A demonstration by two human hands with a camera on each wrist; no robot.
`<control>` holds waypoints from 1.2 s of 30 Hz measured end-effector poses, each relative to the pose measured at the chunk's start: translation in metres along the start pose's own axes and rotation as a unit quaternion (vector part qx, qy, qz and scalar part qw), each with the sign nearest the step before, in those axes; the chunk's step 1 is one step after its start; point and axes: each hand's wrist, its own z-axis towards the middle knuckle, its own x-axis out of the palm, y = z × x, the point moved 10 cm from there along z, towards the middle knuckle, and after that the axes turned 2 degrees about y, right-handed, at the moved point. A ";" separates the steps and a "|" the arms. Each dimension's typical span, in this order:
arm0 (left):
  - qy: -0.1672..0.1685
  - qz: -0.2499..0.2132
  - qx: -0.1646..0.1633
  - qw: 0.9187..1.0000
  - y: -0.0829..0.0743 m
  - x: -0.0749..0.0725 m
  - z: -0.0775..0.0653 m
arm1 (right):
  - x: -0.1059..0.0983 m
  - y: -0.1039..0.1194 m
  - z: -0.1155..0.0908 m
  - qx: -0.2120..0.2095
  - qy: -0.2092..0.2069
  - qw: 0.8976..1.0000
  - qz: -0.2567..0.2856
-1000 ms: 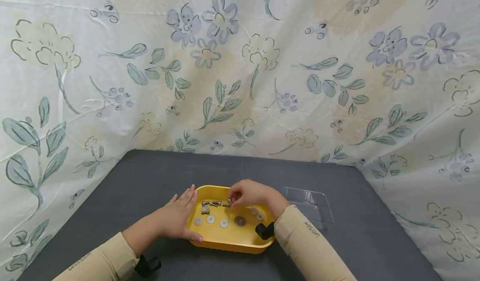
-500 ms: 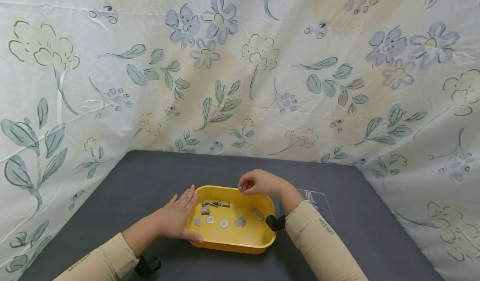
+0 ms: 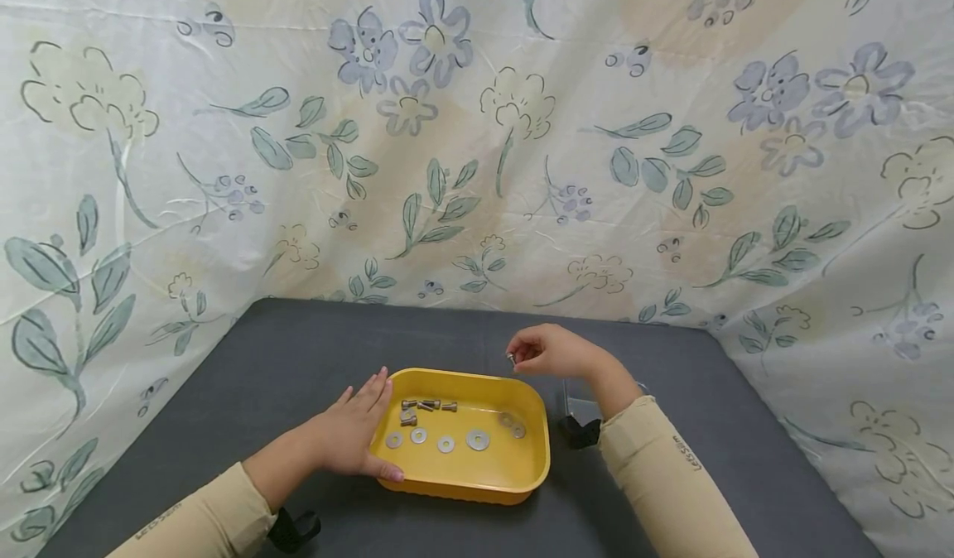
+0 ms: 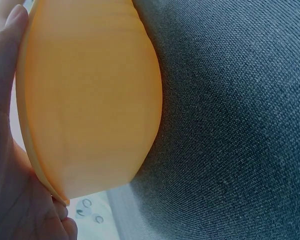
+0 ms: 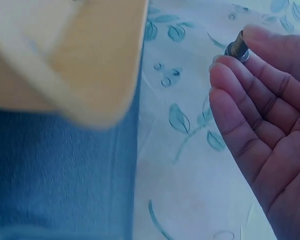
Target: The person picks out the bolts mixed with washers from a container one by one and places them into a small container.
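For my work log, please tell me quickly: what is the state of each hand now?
Left hand: open, resting on the edge of the yellow tray.
Right hand: closed, pinching a small metal bolt.

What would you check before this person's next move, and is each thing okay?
1. Screw pinched in the right grip: ok.
2. Right grip apart from the yellow tray: ok, the right wrist view shows a gap.
3. Left grip on the tray: ok, spread along its left rim.
4. Screw above the clear container: not ok, it's off to the left.
5. Container's contents: cannot tell, the right arm hides most of it.
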 end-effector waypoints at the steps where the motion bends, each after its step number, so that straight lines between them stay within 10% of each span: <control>1: 0.000 0.000 0.000 1.000 0.000 0.000 0.000 | -0.003 -0.002 -0.002 0.002 -0.003 1.000 0.000; 36: 0.004 -0.006 -0.011 1.000 0.001 0.001 0.000 | -0.043 -0.082 -0.075 0.074 -0.046 0.996 0.001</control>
